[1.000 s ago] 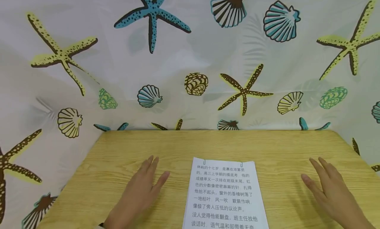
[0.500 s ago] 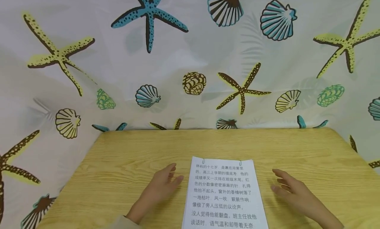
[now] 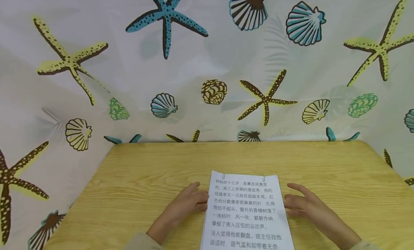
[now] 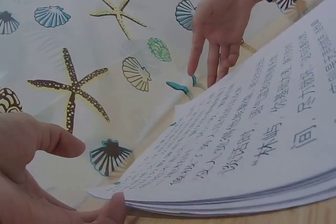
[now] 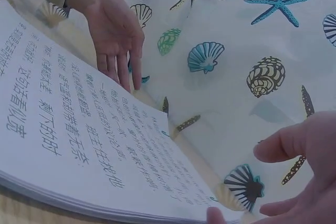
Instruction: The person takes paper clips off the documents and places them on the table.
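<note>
Paper stack [image 3: 245, 214] flat on the desk [image 3: 155, 160], printed side up, near edge cut off by the head view. Two clips [image 3: 263, 178] sit on its far edge, one toward each corner. Left hand [image 3: 184, 203] is at the stack's left edge, right hand [image 3: 307, 207] at its right edge, roughly opposite each other. Both hands: fingers loose, thumb wide of the rest, nothing gripped. Fingertips right by the paper edges; can't tell if they touch. Left wrist view has sheet edges slightly fanned along the stack's left side. Past the stack's far edge, wood runs back to the patterned cloth [image 3: 191, 70]. Outboard of the stack, wood shows beyond each hand, out toward the desk's side edges.
</note>
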`<state>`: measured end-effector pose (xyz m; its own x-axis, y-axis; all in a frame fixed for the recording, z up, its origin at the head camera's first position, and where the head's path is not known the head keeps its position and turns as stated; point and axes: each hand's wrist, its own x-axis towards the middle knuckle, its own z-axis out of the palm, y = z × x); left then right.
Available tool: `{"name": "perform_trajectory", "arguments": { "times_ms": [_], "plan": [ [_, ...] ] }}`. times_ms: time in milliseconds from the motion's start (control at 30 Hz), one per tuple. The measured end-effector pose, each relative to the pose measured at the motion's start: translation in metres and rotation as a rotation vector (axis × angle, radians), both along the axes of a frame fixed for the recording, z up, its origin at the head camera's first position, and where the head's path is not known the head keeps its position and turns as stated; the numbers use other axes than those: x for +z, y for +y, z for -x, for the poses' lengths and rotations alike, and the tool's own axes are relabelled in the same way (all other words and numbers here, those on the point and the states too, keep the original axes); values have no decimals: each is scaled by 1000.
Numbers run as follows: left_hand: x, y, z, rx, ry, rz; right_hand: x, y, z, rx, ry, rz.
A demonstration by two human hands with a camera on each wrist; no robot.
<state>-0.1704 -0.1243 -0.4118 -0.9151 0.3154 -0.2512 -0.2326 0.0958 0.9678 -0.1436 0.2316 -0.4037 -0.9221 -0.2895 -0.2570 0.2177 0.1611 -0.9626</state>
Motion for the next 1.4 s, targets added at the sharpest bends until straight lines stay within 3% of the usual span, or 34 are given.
{"name": "perform_trajectory", "arguments": {
  "times_ms": [133, 367, 467, 567, 667, 800, 900, 1000, 1067, 1133, 1200, 1400],
  "plan": [
    [-7, 1, 3, -7, 1, -3, -2, -3, 2, -73, -44, 67],
    [-14, 4, 1, -131, 33, -44, -9, 1, 8, -14, -112, 259],
    [-12, 4, 2, -124, 54, -55, -9, 0, 9, 12, -112, 239],
    [-8, 4, 5, -62, 90, -11, -8, -3, 8, 40, -68, 159],
    [-1, 4, 10, 5, 143, 52, -4, -5, 7, 42, 21, 52],
    [6, 2, 14, 35, 197, 94, 5, -10, 10, -13, 200, -134],
    [9, 2, 13, 46, 204, 67, 17, -14, 14, -71, 400, -297],
    [12, 1, 11, 58, 215, 30, 31, -18, 18, -140, 661, -444],
    [13, 1, 8, 52, 223, 3, 40, -21, 22, -183, 814, -501],
    [14, 2, 6, 50, 225, -26, 49, -24, 25, -203, 897, -539],
    [15, 3, 4, 56, 227, -49, 57, -26, 28, -182, 872, -544],
    [20, 6, -2, 69, 244, -45, 72, -33, 27, -131, 636, -560]
  ]
}}
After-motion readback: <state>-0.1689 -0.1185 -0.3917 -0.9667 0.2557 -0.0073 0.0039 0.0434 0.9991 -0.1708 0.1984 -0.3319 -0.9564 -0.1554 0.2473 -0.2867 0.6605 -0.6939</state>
